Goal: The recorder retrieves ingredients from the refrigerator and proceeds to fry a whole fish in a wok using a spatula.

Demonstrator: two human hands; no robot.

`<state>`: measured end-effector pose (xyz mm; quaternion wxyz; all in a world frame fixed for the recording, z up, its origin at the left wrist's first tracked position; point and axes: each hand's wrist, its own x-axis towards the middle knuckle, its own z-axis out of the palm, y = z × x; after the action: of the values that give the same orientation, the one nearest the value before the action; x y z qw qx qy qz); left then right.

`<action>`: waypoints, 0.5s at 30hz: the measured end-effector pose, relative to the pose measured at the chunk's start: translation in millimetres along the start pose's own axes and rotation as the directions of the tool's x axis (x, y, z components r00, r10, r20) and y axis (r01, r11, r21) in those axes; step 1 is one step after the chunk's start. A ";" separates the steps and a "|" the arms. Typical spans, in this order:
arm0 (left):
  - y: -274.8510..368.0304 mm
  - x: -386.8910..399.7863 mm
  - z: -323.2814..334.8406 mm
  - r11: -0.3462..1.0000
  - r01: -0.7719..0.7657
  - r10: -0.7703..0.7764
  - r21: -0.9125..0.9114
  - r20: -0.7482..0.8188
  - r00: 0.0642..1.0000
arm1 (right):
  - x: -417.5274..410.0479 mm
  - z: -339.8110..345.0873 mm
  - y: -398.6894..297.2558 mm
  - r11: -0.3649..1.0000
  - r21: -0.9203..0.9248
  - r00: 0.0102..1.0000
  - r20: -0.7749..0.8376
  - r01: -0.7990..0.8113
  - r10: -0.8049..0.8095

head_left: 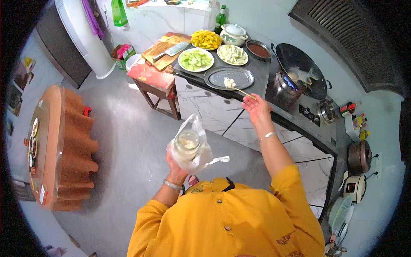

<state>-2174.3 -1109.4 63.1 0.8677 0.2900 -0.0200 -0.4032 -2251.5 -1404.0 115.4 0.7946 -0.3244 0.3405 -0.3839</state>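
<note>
My left hand (176,165) holds a glass jar (188,141) wrapped in a white plastic bag (200,157); its mouth is uncovered and something pale lies inside. My right hand (257,107) grips the end of a thin golden spoon (245,93), palm turned up. The spoon's far end meets a small heap of pale, lumpy food (229,83) at the front of an oval metal tray (244,74). Behind the tray stand a plate of sliced green vegetable (196,60), a plate of pale strips (232,54) and a dish of yellow pieces (206,39).
A wok (301,72) holding what looks like fish sits tilted over a lit gas burner (287,82) at right. A cleaver (175,49) lies on a wooden cutting board (165,51) at left. A lidded pot (233,34) and a dish of dark red contents (258,49) stand behind.
</note>
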 end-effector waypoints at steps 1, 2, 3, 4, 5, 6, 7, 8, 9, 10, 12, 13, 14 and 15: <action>4.3 -0.5 -7.2 0.947 -0.129 0.134 0.295 0.001 0.991 | 17.4 5.9 3.1 0.997 -0.062 0.998 -0.041 0.044 -0.046; 8.5 0.4 -13.4 0.793 -0.237 0.261 0.561 0.039 0.965 | 34.6 11.1 6.0 0.988 -0.126 0.993 -0.078 0.083 -0.094; 13.5 1.2 -17.8 0.795 -0.237 0.261 0.559 0.038 0.965 | 50.4 16.0 10.6 0.988 -0.130 0.992 -0.078 0.084 -0.095; 20.3 0.4 -19.3 0.963 -0.151 0.163 0.221 -0.040 0.986 | 64.7 21.1 15.3 0.939 -0.301 0.970 -0.118 0.168 -0.211; 25.4 0.3 -20.3 0.987 -0.052 0.041 -0.151 -0.076 0.996 | 81.4 22.9 19.8 0.854 -0.465 0.934 -0.137 0.233 -0.329; 30.0 1.9 -20.6 0.974 -0.032 0.009 -0.225 -0.099 0.995 | 113.6 8.1 29.7 0.729 -0.600 0.894 -0.049 0.329 -0.444; 33.0 2.3 -30.1 0.973 -0.044 0.020 -0.226 -0.110 0.994 | 121.2 9.4 30.8 0.730 -0.600 0.900 -0.039 0.327 -0.434; 33.5 3.4 -41.4 0.976 -0.066 0.042 -0.207 -0.116 0.992 | 128.5 9.8 31.6 0.299 -0.817 0.776 0.258 0.493 -0.575; 34.4 3.2 -43.9 0.979 -0.085 0.062 -0.187 -0.122 0.991 | 131.2 12.4 32.8 -0.207 -0.802 0.616 0.571 0.561 -0.542; 34.3 2.9 -45.0 0.978 -0.090 0.066 -0.186 -0.129 0.989 | 134.2 16.0 35.5 -0.241 -0.773 0.583 0.610 0.587 -0.537; 34.8 0.7 -43.7 0.961 -0.093 0.046 -0.262 -0.179 0.983 | 132.7 21.4 34.8 -0.280 -0.754 0.587 0.645 0.595 -0.489; 32.7 1.9 -47.3 0.961 -0.096 0.048 -0.261 -0.185 0.982 | 131.0 23.0 34.2 -0.322 -0.733 0.588 0.675 0.599 -0.445; 29.7 4.5 -54.2 0.978 -0.122 0.090 -0.167 -0.187 0.978 | 134.1 20.4 34.8 -0.318 -0.733 0.590 0.675 0.601 -0.442; 29.1 7.2 -49.7 0.986 -0.147 0.132 -0.074 -0.182 0.975 | 139.0 17.9 31.0 -0.349 -0.720 0.569 0.690 0.600 -0.447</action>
<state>-2136.0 -1075.5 35.6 0.9040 0.2845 0.0540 -0.3146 -2159.5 -1499.6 60.8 0.0729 -0.9029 0.2602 -0.3344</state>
